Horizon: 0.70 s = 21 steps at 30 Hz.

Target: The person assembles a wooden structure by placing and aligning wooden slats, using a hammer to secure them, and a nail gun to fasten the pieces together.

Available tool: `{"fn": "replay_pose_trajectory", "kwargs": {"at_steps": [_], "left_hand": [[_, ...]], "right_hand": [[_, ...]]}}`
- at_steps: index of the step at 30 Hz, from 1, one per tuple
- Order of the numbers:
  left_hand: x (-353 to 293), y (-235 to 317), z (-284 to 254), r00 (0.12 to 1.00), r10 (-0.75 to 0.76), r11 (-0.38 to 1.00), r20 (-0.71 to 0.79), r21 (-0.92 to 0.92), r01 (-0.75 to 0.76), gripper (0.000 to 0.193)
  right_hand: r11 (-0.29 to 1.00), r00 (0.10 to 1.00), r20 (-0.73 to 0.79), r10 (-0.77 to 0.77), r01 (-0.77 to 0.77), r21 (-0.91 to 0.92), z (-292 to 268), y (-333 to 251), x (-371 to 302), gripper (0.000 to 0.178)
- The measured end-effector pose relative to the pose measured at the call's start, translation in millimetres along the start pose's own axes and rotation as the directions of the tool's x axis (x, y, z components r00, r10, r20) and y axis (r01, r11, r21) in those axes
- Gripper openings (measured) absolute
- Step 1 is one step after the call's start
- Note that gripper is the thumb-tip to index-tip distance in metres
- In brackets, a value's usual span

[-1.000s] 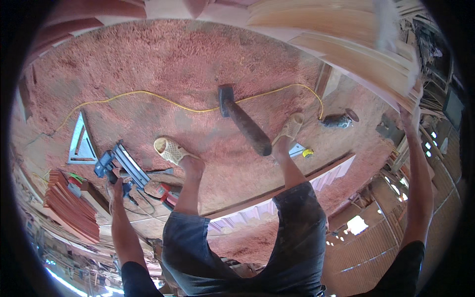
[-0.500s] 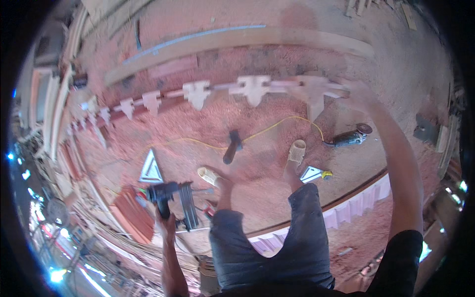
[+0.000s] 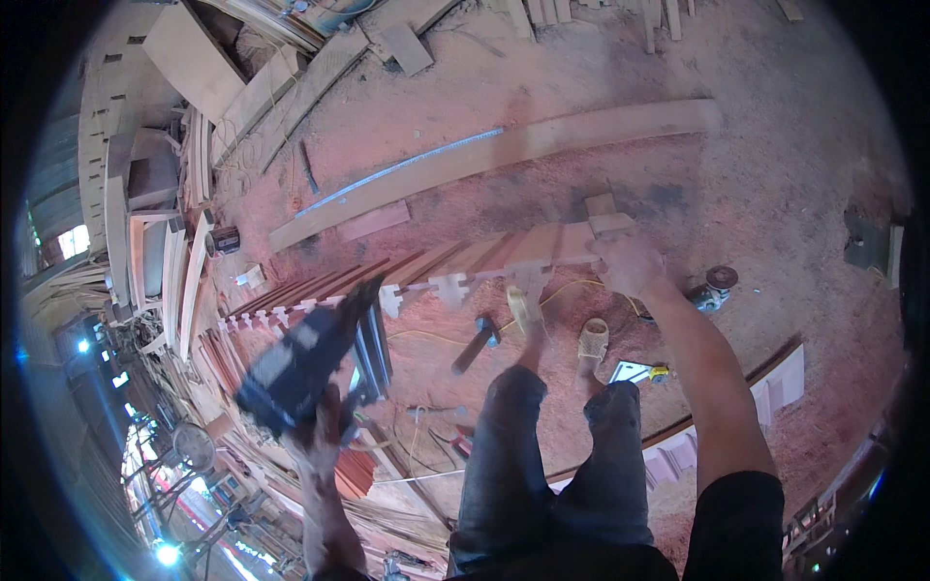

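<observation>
We take this for a woodworking shop. Reddish dust, seemingly sawdust, coats the floor (image 3: 775, 232) all around our right hand (image 3: 632, 266), which is at the near end of a row of profiled wooden strips (image 3: 475, 257). Our left hand (image 3: 320, 431) grips a nail gun (image 3: 295, 373); beyond it and farther left, we see long planks (image 3: 184, 281) stacked. Between our hands lies a hammer (image 3: 472, 351). Just right of the right hand sits an angle grinder (image 3: 712, 297); nearer us than that hand lie a triangular square (image 3: 630, 372) and a yellow tape measure (image 3: 659, 372). Well beyond it are board offcuts (image 3: 407, 50).
</observation>
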<state>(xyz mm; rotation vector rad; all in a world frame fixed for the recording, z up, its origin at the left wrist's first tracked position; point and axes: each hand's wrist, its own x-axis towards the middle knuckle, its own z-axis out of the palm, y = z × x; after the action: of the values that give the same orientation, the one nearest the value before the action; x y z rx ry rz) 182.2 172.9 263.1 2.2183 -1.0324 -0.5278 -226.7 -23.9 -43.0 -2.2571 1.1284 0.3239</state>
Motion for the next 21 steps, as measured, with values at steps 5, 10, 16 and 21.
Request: {"fn": "replay_pose_trajectory", "kwargs": {"at_steps": [5, 10, 16, 21], "left_hand": [[148.5, 75.6, 113.2, 0.798, 0.197, 0.977, 0.57, -0.185, -0.109, 0.035], [279.4, 50.5, 285.4, 0.373, -0.115, 0.948, 0.921, 0.214, -0.236, 0.046], [300.4, -45.6, 460.6, 0.123, -0.197, 0.925, 0.973, 0.226, -0.305, 0.046], [286.4, -85.5, 527.6, 0.094, -0.254, 0.926, 0.963, 0.27, -0.264, 0.044]], "right_hand": [[0.999, 0.986, 0.167, 0.022, -0.027, 0.025, -11.4, -5.8, -1.8, 0.045], [0.996, 0.998, 0.066, -0.009, 0.004, 0.084, -5.4, -2.5, 3.4, 0.044], [0.991, 0.996, 0.013, -0.087, 0.085, 0.107, 15.9, 3.0, -6.9, 0.059], [0.989, 0.995, 0.008, -0.103, 0.102, 0.105, 4.1, 1.1, -7.8, 0.066]]}}
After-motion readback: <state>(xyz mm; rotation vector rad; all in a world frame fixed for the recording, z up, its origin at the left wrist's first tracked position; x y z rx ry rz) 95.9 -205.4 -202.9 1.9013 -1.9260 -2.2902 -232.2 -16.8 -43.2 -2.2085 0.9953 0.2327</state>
